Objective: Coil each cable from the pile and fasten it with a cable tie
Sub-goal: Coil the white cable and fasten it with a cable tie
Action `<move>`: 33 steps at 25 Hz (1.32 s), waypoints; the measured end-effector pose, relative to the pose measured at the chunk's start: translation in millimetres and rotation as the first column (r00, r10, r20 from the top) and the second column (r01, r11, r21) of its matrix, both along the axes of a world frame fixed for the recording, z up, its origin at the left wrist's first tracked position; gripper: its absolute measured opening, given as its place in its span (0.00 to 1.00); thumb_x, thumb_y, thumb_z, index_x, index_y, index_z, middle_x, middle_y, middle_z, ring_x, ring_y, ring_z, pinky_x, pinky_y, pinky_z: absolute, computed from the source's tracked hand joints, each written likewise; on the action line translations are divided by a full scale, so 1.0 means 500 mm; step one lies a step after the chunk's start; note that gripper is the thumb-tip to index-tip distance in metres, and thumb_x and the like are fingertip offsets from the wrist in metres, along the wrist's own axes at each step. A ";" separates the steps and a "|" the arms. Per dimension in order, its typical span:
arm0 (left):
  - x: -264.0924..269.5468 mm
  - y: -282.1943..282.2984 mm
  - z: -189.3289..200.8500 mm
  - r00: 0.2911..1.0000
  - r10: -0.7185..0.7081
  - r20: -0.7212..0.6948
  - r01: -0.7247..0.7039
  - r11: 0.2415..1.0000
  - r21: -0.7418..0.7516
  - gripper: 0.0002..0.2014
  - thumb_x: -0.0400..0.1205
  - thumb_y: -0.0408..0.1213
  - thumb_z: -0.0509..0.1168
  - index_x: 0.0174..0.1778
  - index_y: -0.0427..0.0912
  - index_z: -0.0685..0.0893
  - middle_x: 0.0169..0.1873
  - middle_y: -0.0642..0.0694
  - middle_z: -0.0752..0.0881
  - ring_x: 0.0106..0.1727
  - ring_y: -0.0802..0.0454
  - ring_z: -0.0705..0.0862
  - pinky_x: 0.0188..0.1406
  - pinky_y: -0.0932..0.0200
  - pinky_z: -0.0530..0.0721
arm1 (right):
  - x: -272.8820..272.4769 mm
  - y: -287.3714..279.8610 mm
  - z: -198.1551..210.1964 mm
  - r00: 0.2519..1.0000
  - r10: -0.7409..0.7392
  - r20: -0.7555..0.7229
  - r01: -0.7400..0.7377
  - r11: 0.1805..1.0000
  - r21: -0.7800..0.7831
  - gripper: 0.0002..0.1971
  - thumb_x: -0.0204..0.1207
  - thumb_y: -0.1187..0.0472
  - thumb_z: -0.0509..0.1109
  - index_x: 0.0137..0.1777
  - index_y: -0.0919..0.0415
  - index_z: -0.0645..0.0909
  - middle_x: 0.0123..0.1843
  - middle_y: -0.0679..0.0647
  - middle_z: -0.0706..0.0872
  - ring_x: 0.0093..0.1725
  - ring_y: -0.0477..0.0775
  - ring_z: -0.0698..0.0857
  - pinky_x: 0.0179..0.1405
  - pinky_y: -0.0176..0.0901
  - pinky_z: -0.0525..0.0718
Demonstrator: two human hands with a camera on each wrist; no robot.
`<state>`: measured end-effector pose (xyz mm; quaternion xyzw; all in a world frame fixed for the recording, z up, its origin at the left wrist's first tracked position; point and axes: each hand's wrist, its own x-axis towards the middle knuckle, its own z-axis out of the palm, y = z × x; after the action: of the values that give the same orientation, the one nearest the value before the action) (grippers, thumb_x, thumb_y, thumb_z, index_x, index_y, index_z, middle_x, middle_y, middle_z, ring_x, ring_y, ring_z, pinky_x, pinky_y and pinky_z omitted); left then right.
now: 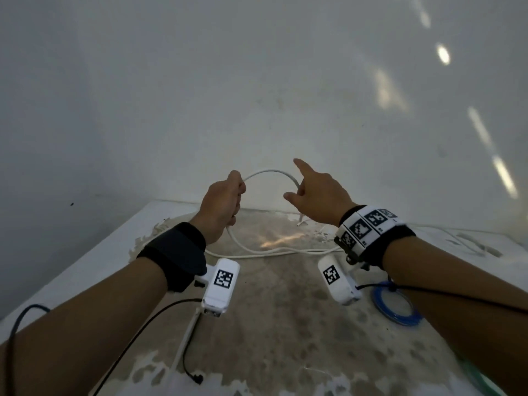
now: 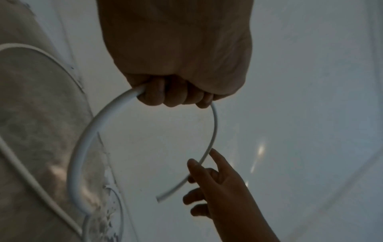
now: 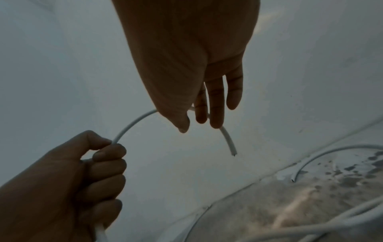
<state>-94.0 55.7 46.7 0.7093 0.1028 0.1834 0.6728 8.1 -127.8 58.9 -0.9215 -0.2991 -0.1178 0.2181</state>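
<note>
My left hand (image 1: 225, 201) is raised over the back of the table, its fist curled round a white cable (image 1: 268, 171). From the fist the cable arches over to my right hand (image 1: 311, 192). Its other part hangs down and trails across the table (image 1: 271, 324). In the right wrist view the right hand (image 3: 186, 65) has straight fingers. The cable (image 3: 132, 122) runs behind them, and its cut end (image 3: 233, 150) hangs free just past them. The left wrist view shows the left hand's fingers (image 2: 172, 95) wrapped round the cable (image 2: 82, 147).
A coiled blue cable (image 1: 383, 310) lies on the table under my right forearm. More loose white cables (image 1: 471, 241) lie at the back right, and a green one (image 1: 480, 378) shows at the bottom right. A white wall stands close behind the table.
</note>
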 end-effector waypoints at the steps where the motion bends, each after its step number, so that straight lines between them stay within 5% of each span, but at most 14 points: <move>1: -0.014 -0.011 0.010 1.000 -0.017 0.015 0.016 0.999 0.028 0.16 0.81 0.43 0.53 0.26 0.50 0.63 0.24 0.52 0.56 0.24 0.52 0.52 0.23 0.60 0.53 | -0.003 -0.005 0.008 1.000 -0.002 -0.013 0.002 1.000 -0.004 0.33 0.80 0.43 0.69 0.82 0.48 0.65 0.47 0.47 0.91 0.51 0.55 0.87 0.54 0.55 0.86; 3: -0.041 -0.031 0.026 0.996 -0.075 0.055 0.072 0.996 0.056 0.17 0.82 0.43 0.53 0.25 0.51 0.62 0.26 0.50 0.55 0.26 0.50 0.50 0.24 0.59 0.52 | -0.026 -0.024 0.018 0.998 0.016 -0.062 -0.016 1.000 0.002 0.12 0.83 0.45 0.68 0.60 0.49 0.83 0.40 0.44 0.87 0.46 0.53 0.88 0.49 0.50 0.86; 5: -0.061 -0.042 0.036 0.989 -0.106 0.099 0.103 0.994 0.039 0.16 0.82 0.41 0.54 0.26 0.50 0.64 0.26 0.50 0.55 0.27 0.50 0.51 0.25 0.57 0.52 | -0.055 -0.051 0.020 0.986 0.097 -0.137 -0.086 0.992 0.088 0.13 0.86 0.48 0.65 0.44 0.51 0.86 0.36 0.44 0.86 0.38 0.51 0.89 0.39 0.38 0.83; 7: -0.078 -0.048 0.040 0.982 -0.121 0.147 0.118 0.993 0.030 0.15 0.84 0.39 0.58 0.29 0.48 0.71 0.24 0.52 0.60 0.25 0.52 0.56 0.26 0.56 0.56 | -0.087 -0.075 0.016 0.967 0.150 -0.207 -0.098 0.965 0.245 0.17 0.88 0.48 0.62 0.46 0.55 0.88 0.39 0.46 0.89 0.35 0.49 0.92 0.33 0.33 0.79; 9: -0.094 -0.053 0.027 0.974 -0.133 0.182 0.115 0.988 0.104 0.12 0.87 0.37 0.62 0.36 0.45 0.78 0.25 0.53 0.69 0.27 0.54 0.68 0.31 0.55 0.72 | -0.124 -0.092 0.018 0.929 0.213 -0.302 -0.044 0.876 0.481 0.17 0.88 0.47 0.61 0.47 0.56 0.86 0.38 0.47 0.89 0.35 0.50 0.93 0.32 0.38 0.79; 13: -0.133 -0.088 -0.038 0.979 -0.135 0.155 0.121 0.988 0.096 0.10 0.89 0.31 0.58 0.52 0.43 0.86 0.41 0.47 0.85 0.46 0.52 0.87 0.61 0.50 0.84 | -0.184 -0.102 0.003 0.881 0.266 -0.391 0.130 0.659 0.741 0.16 0.88 0.48 0.61 0.47 0.56 0.84 0.34 0.48 0.88 0.35 0.50 0.92 0.28 0.38 0.76; 18: -0.152 -0.162 -0.079 0.975 -0.082 0.205 0.133 0.959 -0.249 0.08 0.88 0.36 0.62 0.58 0.45 0.86 0.42 0.49 0.90 0.50 0.52 0.90 0.52 0.58 0.89 | -0.243 -0.090 -0.049 0.805 0.305 -0.510 0.315 0.509 0.801 0.15 0.88 0.48 0.63 0.47 0.56 0.85 0.34 0.47 0.89 0.33 0.47 0.90 0.28 0.38 0.76; 23: -0.153 -0.187 -0.095 0.974 -0.007 0.228 0.069 0.962 -0.265 0.11 0.89 0.37 0.60 0.58 0.47 0.89 0.38 0.48 0.85 0.43 0.59 0.85 0.51 0.59 0.86 | -0.292 -0.092 -0.090 0.751 0.345 -0.563 0.338 0.531 0.777 0.14 0.87 0.49 0.64 0.51 0.56 0.87 0.37 0.49 0.92 0.34 0.46 0.91 0.32 0.40 0.78; 29: -0.165 -0.198 -0.126 0.976 -0.056 0.210 0.127 0.930 -0.346 0.14 0.90 0.42 0.57 0.58 0.45 0.89 0.45 0.49 0.92 0.50 0.56 0.89 0.53 0.59 0.86 | -0.330 -0.089 -0.129 0.707 0.431 -0.561 0.351 0.474 0.807 0.13 0.88 0.50 0.63 0.55 0.56 0.87 0.41 0.52 0.93 0.40 0.48 0.92 0.36 0.40 0.79; 33: -0.171 -0.190 -0.143 0.969 -0.046 0.241 0.114 0.954 -0.278 0.16 0.91 0.43 0.55 0.48 0.45 0.87 0.42 0.47 0.92 0.47 0.50 0.89 0.55 0.50 0.86 | -0.352 -0.097 -0.146 0.732 0.352 -0.584 0.279 0.627 0.727 0.11 0.84 0.47 0.67 0.55 0.50 0.88 0.45 0.49 0.93 0.39 0.46 0.91 0.42 0.44 0.83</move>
<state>-179.5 -39.2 -24.9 0.5805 0.0204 0.2202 0.7836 -168.0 -176.3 -13.9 -0.7022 -0.1365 0.1154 0.6892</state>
